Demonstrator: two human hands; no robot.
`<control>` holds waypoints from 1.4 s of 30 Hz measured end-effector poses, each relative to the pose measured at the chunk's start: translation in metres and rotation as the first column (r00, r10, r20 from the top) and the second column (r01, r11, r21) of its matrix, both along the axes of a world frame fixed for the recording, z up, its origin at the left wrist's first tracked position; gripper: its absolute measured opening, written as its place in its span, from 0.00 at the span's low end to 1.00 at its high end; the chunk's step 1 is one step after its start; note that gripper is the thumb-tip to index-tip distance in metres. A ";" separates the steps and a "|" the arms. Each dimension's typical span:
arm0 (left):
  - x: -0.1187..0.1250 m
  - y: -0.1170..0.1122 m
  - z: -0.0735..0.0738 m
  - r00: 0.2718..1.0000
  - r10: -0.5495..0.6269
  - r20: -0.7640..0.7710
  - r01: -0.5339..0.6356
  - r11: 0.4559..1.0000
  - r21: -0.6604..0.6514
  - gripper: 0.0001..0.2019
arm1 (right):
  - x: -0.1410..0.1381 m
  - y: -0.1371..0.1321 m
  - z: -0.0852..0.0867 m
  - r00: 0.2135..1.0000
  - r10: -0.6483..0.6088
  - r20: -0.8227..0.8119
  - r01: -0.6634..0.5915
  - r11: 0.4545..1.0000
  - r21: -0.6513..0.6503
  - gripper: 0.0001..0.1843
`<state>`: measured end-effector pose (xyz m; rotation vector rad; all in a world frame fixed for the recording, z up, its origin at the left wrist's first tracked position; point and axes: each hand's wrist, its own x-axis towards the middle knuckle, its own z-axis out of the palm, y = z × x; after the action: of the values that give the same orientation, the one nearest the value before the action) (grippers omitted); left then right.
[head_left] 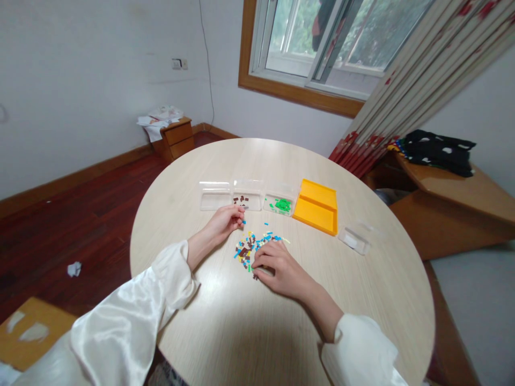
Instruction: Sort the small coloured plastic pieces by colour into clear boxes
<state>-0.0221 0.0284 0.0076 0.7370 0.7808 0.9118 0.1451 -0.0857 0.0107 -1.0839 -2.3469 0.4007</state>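
Note:
A loose pile of small building bricks [244,252] in brown, blue, yellow, pale and green lies mid-table. My right hand [281,268] rests at the pile's right side, thumb and fingers drawn together beside a green brick [249,268]; what is between the fingertips is hidden. Beyond the pile, my left hand [225,221] is closed in a pinch just in front of a clear box [253,206] with several brown bricks in it. A blue brick [244,222] shows by its fingertips; whether they grip it I cannot make out. One more blue brick [266,224] lies apart.
Left of the brown bricks' box stands another clear box [215,201]; to its right, a clear box [267,205] holds green bricks [283,205]. Farther right are an open yellow case [317,213] and a small clear box [354,241]. The round table [362,311] carries everything.

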 end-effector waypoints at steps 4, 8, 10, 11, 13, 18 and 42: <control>0.000 0.000 -0.001 1.000 0.000 0.008 0.000 1.000 0.002 0.06 | 0.000 0.001 -0.004 1.000 0.015 -0.005 -0.015 1.000 0.006 0.02; 0.000 0.000 -0.001 1.000 -0.005 0.009 0.005 1.000 -0.002 0.06 | 0.001 0.002 -0.007 1.000 0.028 0.011 -0.028 1.000 0.008 0.04; 0.000 0.000 -0.001 1.000 -0.005 0.006 0.005 1.000 -0.004 0.06 | 0.001 0.002 -0.007 0.999 0.029 0.018 -0.029 1.000 0.006 0.04; 0.000 0.000 0.000 1.000 -0.005 0.005 0.005 1.000 -0.006 0.06 | 0.001 0.002 -0.007 0.999 0.027 0.021 -0.027 1.000 0.005 0.03; 0.000 0.000 0.000 1.000 -0.008 0.002 0.008 1.000 -0.011 0.06 | 0.001 0.002 -0.005 0.999 0.022 0.027 -0.022 1.000 0.003 0.03; 0.000 0.001 -0.001 1.000 -0.012 0.010 0.012 1.000 -0.001 0.06 | 0.000 0.000 -0.002 0.999 0.010 0.032 -0.010 1.000 0.002 0.02; 0.001 0.001 -0.004 1.000 -0.009 -0.010 0.009 1.000 0.012 0.06 | -0.001 0.001 -0.006 0.996 0.038 0.078 -0.039 0.999 0.002 0.06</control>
<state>-0.0214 0.0298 0.0039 0.7556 0.7812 0.9057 0.1442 -0.0843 0.0048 -1.0725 -2.4393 0.3749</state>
